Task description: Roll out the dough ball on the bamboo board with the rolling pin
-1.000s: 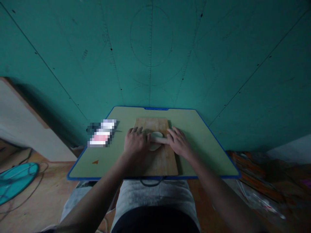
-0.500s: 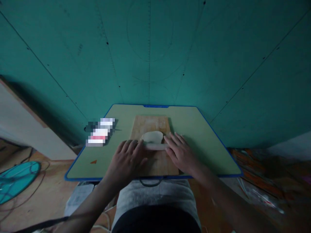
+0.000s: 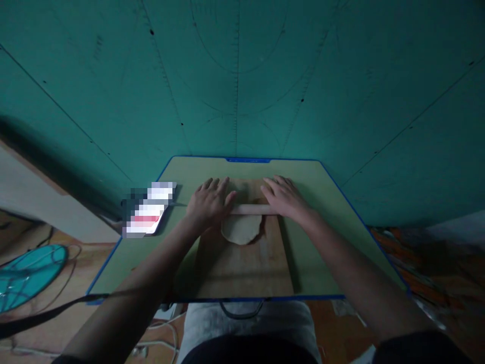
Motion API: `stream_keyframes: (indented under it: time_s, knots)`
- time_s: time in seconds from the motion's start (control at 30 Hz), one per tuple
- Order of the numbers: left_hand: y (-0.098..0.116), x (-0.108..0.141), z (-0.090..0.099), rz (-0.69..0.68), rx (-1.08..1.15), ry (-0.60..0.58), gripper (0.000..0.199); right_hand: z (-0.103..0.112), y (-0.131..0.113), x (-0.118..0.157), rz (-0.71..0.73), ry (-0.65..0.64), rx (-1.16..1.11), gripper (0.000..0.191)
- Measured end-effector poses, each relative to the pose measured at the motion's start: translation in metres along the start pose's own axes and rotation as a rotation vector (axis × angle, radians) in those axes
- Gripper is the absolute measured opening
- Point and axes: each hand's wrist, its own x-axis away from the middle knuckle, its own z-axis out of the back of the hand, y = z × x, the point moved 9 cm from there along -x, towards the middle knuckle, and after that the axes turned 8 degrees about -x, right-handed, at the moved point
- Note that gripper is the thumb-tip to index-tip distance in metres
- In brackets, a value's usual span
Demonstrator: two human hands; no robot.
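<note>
The pale, slender, cylindrical rolling pin, across the middle of the flat, rounded, cream-coloured dough sheet one second earlier and along its near edge half a second earlier, now lies at its far side, exposing the near portion. The bare left hand and bare right hand advance with it, their extended fingers now near the far end of the rectangular, light-brown wooden board. The left forearm now largely covers the small, orange, triangular mark, previously fully visible.
</note>
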Motion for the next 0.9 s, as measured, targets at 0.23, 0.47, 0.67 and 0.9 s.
stream_keyframes:
  time_s: [0.23, 0.47, 0.67, 0.9]
  knots:
    - [0.001, -0.002, -0.004, 0.009, 0.010, -0.002, 0.055, -0.001, 0.007, -0.007, -0.052, -0.001, 0.029, 0.036]
    - [0.026, 0.038, 0.017, -0.020, -0.007, 0.006, 0.054, -0.006, 0.000, 0.041, 0.002, 0.015, 0.019, 0.047]
    - [0.045, 0.084, 0.029, -0.054, -0.024, 0.068, 0.049, 0.002, -0.026, 0.086, 0.017, 0.059, 0.066, 0.048]
    - [0.051, 0.120, 0.041, -0.081, 0.044, 0.190, 0.046, 0.005, -0.045, 0.122, 0.137, 0.087, 0.060, 0.048]
